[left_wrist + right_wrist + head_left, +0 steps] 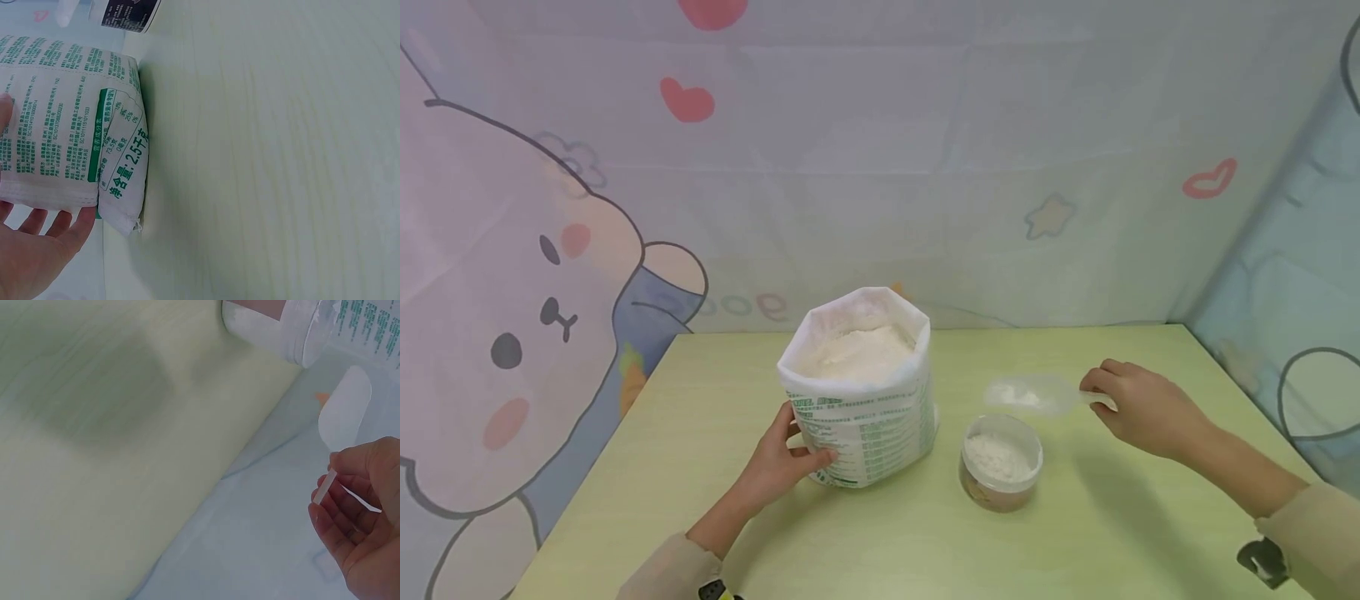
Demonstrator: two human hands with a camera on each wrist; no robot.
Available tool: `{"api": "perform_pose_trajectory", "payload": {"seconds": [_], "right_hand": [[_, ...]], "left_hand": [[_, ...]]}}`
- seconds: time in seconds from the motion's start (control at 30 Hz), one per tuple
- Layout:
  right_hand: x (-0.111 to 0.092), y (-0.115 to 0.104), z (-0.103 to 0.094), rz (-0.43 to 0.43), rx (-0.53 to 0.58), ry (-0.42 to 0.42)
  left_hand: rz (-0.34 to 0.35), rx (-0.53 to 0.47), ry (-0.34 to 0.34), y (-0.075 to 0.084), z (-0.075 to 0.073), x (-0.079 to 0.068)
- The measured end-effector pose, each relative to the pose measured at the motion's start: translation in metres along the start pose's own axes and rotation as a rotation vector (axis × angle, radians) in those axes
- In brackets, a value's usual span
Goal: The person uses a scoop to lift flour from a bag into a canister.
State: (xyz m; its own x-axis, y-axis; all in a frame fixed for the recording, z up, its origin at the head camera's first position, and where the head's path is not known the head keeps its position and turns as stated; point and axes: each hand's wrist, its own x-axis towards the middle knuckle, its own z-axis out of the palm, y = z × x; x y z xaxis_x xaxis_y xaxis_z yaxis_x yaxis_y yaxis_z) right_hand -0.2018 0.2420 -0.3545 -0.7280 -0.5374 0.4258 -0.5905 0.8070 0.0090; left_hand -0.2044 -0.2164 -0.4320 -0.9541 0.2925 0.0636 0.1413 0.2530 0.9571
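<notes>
A white bag with green print (872,446) stands open at the top, filled with white powder (868,354). My left hand (782,462) holds its left side, the thumb on the printed front; in the left wrist view the fingers (75,231) press along the bag's side. My right hand (1153,408) pinches the handle of a translucent plastic scoop (1054,395) above the table, with some white powder in its bowl. In the right wrist view the scoop (347,406) points away from the fingers. Just below the scoop in the head view, a clear round jar (997,498) contains white powder.
All this stands on a pale yellow-green table (880,550). Behind it hangs a cloth backdrop (970,167) with a cartoon bear and hearts, and another cloth (1300,275) borders the right side. The jar is to the right of the bag.
</notes>
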Motion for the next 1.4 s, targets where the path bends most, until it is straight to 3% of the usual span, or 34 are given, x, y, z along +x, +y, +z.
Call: {"api": "perform_pose_trajectory", "payload": {"seconds": [0.27, 0.57, 1.03, 1.4], "right_hand": [[-0.008, 0.007, 0.009, 0.235, 0.088, -0.093], [-0.015, 0.014, 0.023, 0.428, 0.188, -0.155], [-0.03, 0.042, 0.054, 0.573, 0.206, -0.238], [-0.035, 0.046, 0.073, 0.61, 0.222, -0.279]], "left_hand": [[0.011, 0.0, 0.002, 0.0, 0.0, 0.0], [0.011, -0.001, 0.002, 0.001, 0.0, -0.001], [0.003, 0.011, 0.015, 0.003, 0.001, -0.001], [0.011, 0.006, 0.015, 0.002, 0.001, 0.0]]}}
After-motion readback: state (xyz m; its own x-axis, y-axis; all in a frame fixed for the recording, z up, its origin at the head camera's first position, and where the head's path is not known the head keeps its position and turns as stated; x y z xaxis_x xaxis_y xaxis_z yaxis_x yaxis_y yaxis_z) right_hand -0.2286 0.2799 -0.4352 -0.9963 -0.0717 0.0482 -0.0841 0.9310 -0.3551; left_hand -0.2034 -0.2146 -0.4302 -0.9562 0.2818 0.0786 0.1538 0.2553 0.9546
